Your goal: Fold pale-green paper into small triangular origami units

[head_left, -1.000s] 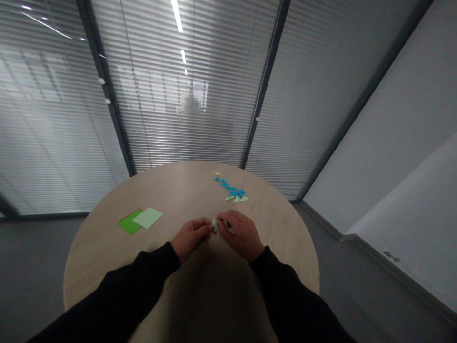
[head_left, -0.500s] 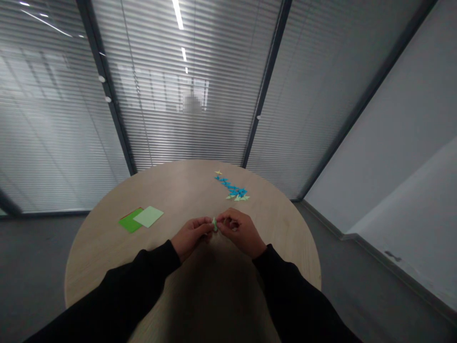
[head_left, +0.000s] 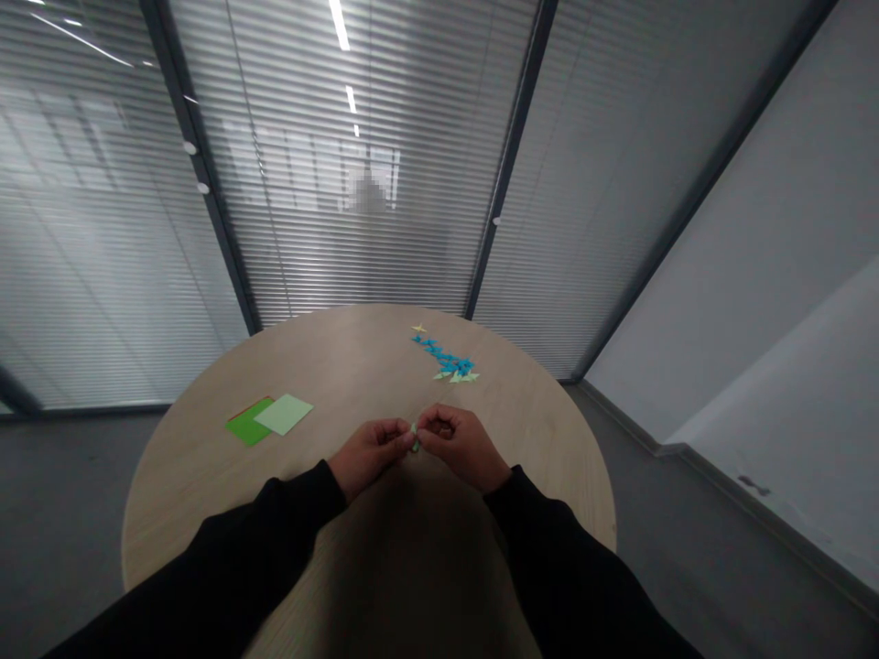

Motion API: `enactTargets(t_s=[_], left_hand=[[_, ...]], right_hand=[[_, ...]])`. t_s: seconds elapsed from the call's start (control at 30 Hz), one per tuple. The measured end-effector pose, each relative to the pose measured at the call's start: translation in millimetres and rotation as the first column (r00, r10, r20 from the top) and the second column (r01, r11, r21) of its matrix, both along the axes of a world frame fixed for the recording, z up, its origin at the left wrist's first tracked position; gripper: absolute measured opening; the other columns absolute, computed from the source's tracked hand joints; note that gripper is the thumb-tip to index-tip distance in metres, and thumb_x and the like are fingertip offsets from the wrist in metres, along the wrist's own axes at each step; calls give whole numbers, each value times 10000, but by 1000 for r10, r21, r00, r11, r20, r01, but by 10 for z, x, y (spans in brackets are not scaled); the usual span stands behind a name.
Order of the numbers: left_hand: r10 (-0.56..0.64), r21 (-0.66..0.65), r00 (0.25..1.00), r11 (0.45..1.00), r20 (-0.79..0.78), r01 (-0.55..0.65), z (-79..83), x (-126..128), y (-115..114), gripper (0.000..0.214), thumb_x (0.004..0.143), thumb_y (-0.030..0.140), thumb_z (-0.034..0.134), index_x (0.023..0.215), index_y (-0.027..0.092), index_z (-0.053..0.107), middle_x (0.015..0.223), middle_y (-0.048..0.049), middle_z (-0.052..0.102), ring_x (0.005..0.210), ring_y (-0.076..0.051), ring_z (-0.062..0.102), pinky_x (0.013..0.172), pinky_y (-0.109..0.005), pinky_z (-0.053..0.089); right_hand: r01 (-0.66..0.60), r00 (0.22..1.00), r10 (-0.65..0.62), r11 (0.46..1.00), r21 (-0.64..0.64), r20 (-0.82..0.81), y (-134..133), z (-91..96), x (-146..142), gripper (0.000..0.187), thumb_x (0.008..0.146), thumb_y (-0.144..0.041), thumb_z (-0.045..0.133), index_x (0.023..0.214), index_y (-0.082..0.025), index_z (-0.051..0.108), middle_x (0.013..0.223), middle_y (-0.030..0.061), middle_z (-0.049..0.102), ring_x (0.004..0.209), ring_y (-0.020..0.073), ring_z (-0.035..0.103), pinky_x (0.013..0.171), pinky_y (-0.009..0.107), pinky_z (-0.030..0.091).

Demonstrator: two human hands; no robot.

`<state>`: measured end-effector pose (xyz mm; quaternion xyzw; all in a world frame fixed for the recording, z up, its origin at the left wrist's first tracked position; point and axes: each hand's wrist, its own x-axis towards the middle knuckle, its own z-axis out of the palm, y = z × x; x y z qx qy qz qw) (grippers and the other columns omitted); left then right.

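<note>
Between my fingertips is a small piece of folded pale green paper (head_left: 415,439), mostly covered by the fingers. My left hand (head_left: 372,453) pinches it from the left side. From the right, my right hand (head_left: 463,444) pinches the same piece, with thumb and forefinger close to the left fingertips. Both hands are held over the middle of the round wooden table. The exact shape of the folded paper is too small to make out.
Green square sheets (head_left: 250,425) lie at the left, partly under a pale green sheet (head_left: 284,415). Toward the back right sits a cluster of small folded blue paper pieces (head_left: 446,357), with pale green ones (head_left: 463,377) and a yellow one (head_left: 418,328). The round table (head_left: 206,494) stands before window blinds.
My fingertips have drawn closer together around the folded paper, so less of it shows. The whole view has shifted slightly.
</note>
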<state>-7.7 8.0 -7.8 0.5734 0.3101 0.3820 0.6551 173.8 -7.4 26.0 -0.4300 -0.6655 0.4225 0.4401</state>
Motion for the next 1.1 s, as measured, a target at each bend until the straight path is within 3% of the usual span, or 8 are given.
enactTargets(t_s=[0.17, 0.3, 0.87, 0.97, 1.1], left_hand=[[16, 1, 1000, 1000, -24, -16, 3, -1, 3, 424, 738, 551, 757, 804, 152, 630, 631, 31, 534, 540, -89, 402, 505, -223, 268], [14, -13, 1000, 1000, -26, -15, 10, 9, -2, 416, 750, 543, 750, 810, 154, 615, 635, 35, 521, 539, -88, 404, 502, -219, 272], [9, 24, 999, 1000, -51, -8, 93, 21, -54, 400, 737, 538, 757, 748, 157, 634, 582, 44, 513, 489, -74, 370, 482, -231, 241], [18, 27, 999, 999, -51, -17, 77, 24, -44, 411, 739, 549, 750, 758, 157, 627, 580, 46, 514, 487, -73, 371, 483, -228, 243], [50, -15, 998, 999, -41, -50, 81, 28, -44, 401, 748, 543, 746, 792, 168, 612, 566, 56, 511, 473, -70, 367, 471, -224, 232]], right_hand=[[-14, 994, 3, 995, -99, -111, 23, -43, -32, 117, 740, -276, 655, 737, -174, 597, 631, -30, 597, 514, 91, 517, 487, 204, 424], [-30, 992, 19, 996, -90, -121, 26, -47, -35, 134, 747, -288, 662, 767, -180, 585, 648, -32, 593, 516, 87, 509, 490, 205, 432], [-104, 979, 66, 976, 194, 194, -10, 73, 104, 83, 781, -242, 658, 791, -185, 599, 602, -58, 517, 523, 84, 427, 507, 203, 348], [-95, 967, 18, 950, 296, 253, -9, 68, 106, 34, 773, -187, 638, 788, -186, 608, 624, -49, 538, 542, 90, 450, 539, 211, 370], [-92, 919, -113, 871, 483, 378, -6, 73, 109, 85, 746, -110, 610, 767, -192, 619, 672, -34, 579, 570, 99, 490, 579, 223, 381]])
